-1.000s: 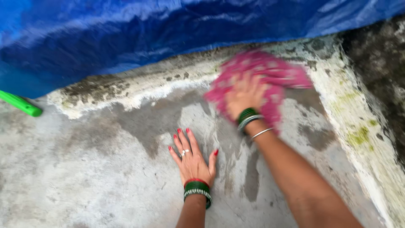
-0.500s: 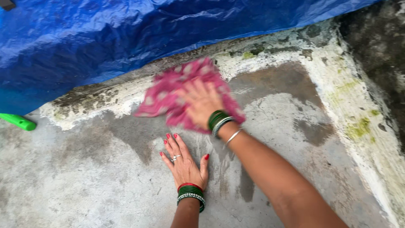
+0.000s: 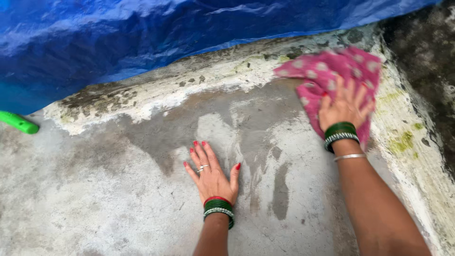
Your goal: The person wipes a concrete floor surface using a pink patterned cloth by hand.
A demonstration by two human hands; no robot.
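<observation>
My right hand (image 3: 344, 108) presses flat on a pink patterned cloth (image 3: 332, 76) against the concrete floor (image 3: 95, 199), close to the far right corner. The fingers are spread over the cloth. My left hand (image 3: 211, 175) rests palm down on the bare, damp concrete in the middle, fingers apart, holding nothing. Both wrists carry green and red bangles. Dark wet streaks run across the concrete between the two hands.
A blue tarpaulin (image 3: 166, 42) hangs along the back edge above a whitish, mould-stained ledge (image 3: 156, 95). A green rod-like handle (image 3: 19, 122) lies at the far left. A dark, mossy wall (image 3: 426, 71) rises on the right.
My right hand swept the pink cloth left across the wet floor, then back right to the corner. My left hand stayed planted on the concrete.
</observation>
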